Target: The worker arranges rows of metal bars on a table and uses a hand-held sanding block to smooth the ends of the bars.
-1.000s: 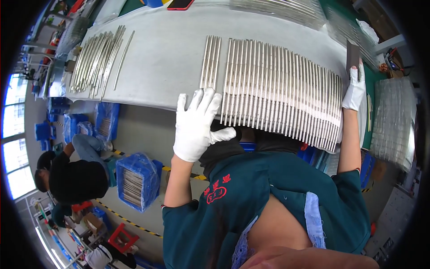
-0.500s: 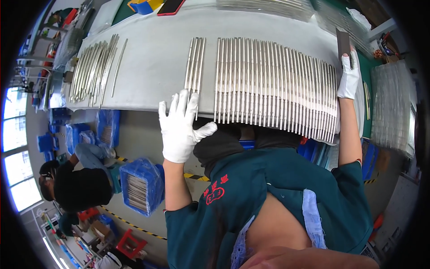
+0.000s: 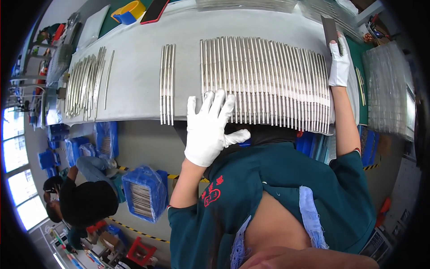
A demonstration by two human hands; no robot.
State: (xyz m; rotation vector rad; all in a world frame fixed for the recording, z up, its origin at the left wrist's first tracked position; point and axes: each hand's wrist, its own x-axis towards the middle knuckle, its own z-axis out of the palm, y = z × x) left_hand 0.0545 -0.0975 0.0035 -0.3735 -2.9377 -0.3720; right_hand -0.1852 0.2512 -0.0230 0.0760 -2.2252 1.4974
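Observation:
A long row of slim silver metal rods (image 3: pixel 268 80) lies side by side on the white-covered table (image 3: pixel 134 67). To its left, across a gap, is a small bunch of similar rods (image 3: pixel 168 85), close together. My left hand (image 3: pixel 208 130), in a white glove, is spread open at the near left end of the long row, fingertips over or touching the rod ends. At the row's right end, my gloved right hand (image 3: pixel 339 67) grips a dark grey flat metal bar (image 3: pixel 329 30); some bare fingertips show. How far the bar runs under that hand is hidden.
Looser rods (image 3: pixel 85 85) lie at the table's left. Yellow and blue tape rolls (image 3: pixel 130 12) and a red-edged phone (image 3: pixel 154 10) sit at the back. Clear plastic trays (image 3: pixel 387 89) stack at right. Below left are a rod-filled blue bin (image 3: pixel 145 193) and a seated person (image 3: pixel 89 201).
My left hand has moved right, from the small bunch to the long row's left end. The gap between bunch and row is wider. My right hand still holds the bar. The view has shifted slightly.

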